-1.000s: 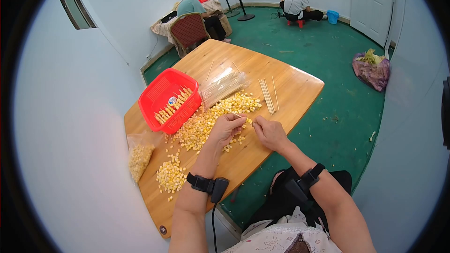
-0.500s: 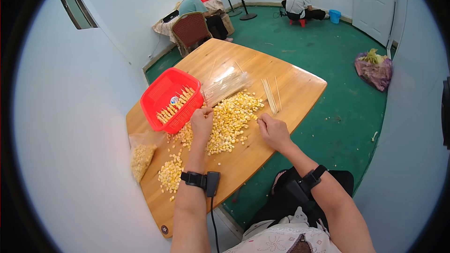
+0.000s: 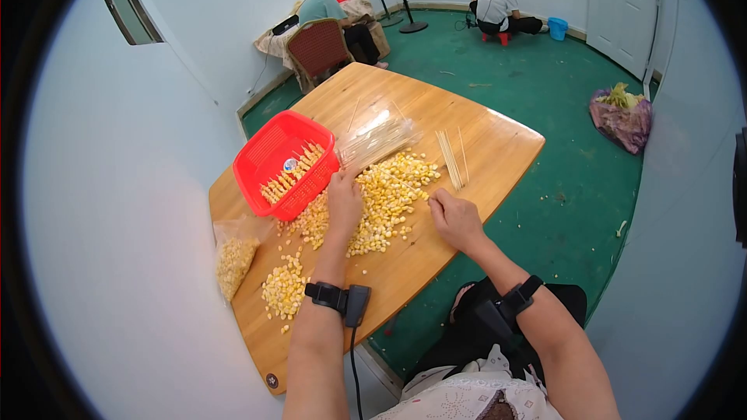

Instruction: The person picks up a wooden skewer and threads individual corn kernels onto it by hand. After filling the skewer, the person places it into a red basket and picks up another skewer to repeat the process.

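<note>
A loose pile of yellow corn kernels (image 3: 381,206) is spread across the wooden table. Over its left side is my left hand (image 3: 345,198), fingers drawn together close to the red basket (image 3: 305,201); whatever they may hold is hidden. At the pile's right edge my right hand (image 3: 455,219) pinches a thin bamboo skewer (image 3: 417,191), whose tip points left over the kernels and blends into them. Inside the basket lie several skewers threaded with kernels (image 3: 294,175), along with a small round white-and-blue item (image 3: 290,165).
Beyond the pile lies a clear bag of bare skewers (image 3: 377,142). Several loose skewers (image 3: 450,159) rest to its right. A bag of kernels (image 3: 236,264) sits at the table's left edge, near a smaller kernel pile (image 3: 285,288). Two people work farther back.
My left hand has shifted slightly right and up, its fingers now farther over the pile's upper edge. My right hand stays almost in place with the skewer.
</note>
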`<action>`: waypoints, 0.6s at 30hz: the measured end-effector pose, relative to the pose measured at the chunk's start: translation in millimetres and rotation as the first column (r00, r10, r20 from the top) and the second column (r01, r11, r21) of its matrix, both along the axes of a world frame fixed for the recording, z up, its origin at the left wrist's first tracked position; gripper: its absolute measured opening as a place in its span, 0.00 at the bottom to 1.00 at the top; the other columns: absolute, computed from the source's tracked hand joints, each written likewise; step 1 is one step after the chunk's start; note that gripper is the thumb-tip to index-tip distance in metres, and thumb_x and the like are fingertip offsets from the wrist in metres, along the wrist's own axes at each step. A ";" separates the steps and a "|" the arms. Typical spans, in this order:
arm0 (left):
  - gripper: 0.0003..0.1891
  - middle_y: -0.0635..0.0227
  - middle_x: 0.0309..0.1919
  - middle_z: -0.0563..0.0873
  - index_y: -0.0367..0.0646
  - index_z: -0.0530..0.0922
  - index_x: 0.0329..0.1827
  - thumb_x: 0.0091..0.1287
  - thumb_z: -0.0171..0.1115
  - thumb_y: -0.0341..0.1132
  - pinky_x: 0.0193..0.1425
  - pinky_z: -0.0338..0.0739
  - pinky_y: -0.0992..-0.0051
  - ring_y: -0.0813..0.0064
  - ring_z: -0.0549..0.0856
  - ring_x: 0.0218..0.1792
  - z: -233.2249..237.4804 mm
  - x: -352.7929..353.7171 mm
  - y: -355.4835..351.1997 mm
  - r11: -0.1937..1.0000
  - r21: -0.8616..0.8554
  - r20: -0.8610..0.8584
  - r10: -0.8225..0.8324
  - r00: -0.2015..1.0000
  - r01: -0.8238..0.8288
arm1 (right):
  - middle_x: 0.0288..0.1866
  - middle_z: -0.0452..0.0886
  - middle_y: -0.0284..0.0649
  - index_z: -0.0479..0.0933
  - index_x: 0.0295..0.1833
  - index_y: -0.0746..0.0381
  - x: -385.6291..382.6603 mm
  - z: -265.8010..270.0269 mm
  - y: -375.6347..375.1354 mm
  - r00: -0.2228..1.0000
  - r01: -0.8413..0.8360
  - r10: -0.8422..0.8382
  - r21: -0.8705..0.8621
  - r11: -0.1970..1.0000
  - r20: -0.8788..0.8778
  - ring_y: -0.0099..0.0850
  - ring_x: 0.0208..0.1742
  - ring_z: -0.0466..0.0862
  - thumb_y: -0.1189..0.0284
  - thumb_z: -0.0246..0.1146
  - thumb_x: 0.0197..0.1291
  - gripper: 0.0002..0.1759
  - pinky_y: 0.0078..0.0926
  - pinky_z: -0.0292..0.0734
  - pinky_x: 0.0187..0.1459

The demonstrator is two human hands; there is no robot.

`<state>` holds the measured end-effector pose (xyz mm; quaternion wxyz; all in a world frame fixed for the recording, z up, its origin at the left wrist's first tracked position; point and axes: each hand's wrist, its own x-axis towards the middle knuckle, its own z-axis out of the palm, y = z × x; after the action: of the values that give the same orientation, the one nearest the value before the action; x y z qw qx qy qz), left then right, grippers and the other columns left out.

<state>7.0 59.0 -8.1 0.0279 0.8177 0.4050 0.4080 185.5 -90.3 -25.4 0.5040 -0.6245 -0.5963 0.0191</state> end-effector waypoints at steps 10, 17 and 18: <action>0.09 0.57 0.37 0.82 0.37 0.81 0.37 0.52 0.60 0.24 0.48 0.72 0.66 0.58 0.79 0.40 6.6 6.8 -8.2 0.994 -0.027 -0.075 -0.107 0.991 0.105 | 0.16 0.74 0.47 0.69 0.32 0.61 0.3 0.2 0.2 1.000 0.009 -0.009 -0.006 1.000 0.021 0.46 0.20 0.76 0.68 0.53 0.61 0.08 0.44 0.68 0.23; 0.07 0.55 0.34 0.82 0.33 0.80 0.34 0.53 0.61 0.25 0.40 0.76 0.69 0.59 0.82 0.34 -0.2 4.5 -2.7 0.993 -0.046 -0.006 -0.111 0.994 0.111 | 0.19 0.75 0.47 0.71 0.32 0.61 0.8 1.9 -1.8 0.996 -0.017 0.022 -0.062 0.998 0.081 0.45 0.22 0.77 0.69 0.54 0.59 0.07 0.41 0.70 0.24; 0.07 0.54 0.34 0.82 0.33 0.80 0.34 0.53 0.61 0.25 0.40 0.76 0.69 0.59 0.82 0.33 0.0 3.4 -2.7 0.992 -0.051 -0.008 -0.114 0.994 0.113 | 0.19 0.76 0.46 0.71 0.33 0.60 0.7 -0.4 -0.7 0.994 -0.017 0.024 -0.065 0.998 0.109 0.45 0.22 0.78 0.68 0.54 0.59 0.07 0.41 0.70 0.24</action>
<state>10.3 56.3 -8.2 0.0697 0.8406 0.3684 0.3910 186.3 -91.1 -25.8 0.4500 -0.6343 -0.6285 0.0088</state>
